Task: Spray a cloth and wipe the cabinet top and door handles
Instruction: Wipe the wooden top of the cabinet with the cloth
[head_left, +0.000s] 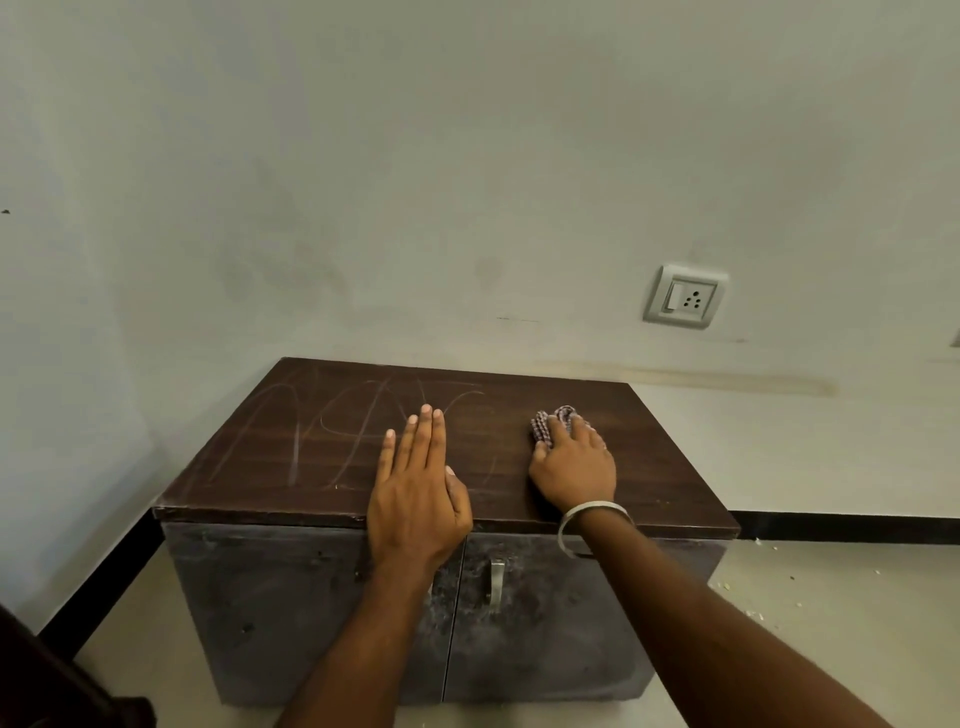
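Observation:
A low cabinet stands against the wall, its dark wood top marked with pale chalky streaks on the left half. My left hand lies flat on the top near the front edge, fingers straight. My right hand presses a bunched checked cloth onto the right half of the top, fingers curled over it; most of the cloth is hidden under the hand. A metal door handle shows on the right door; the left door's handle is hidden by my left wrist. No spray bottle is in view.
A wall socket sits on the wall above and to the right of the cabinet. Pale floor tiles with small crumbs lie to the right. A dark object fills the lower left corner.

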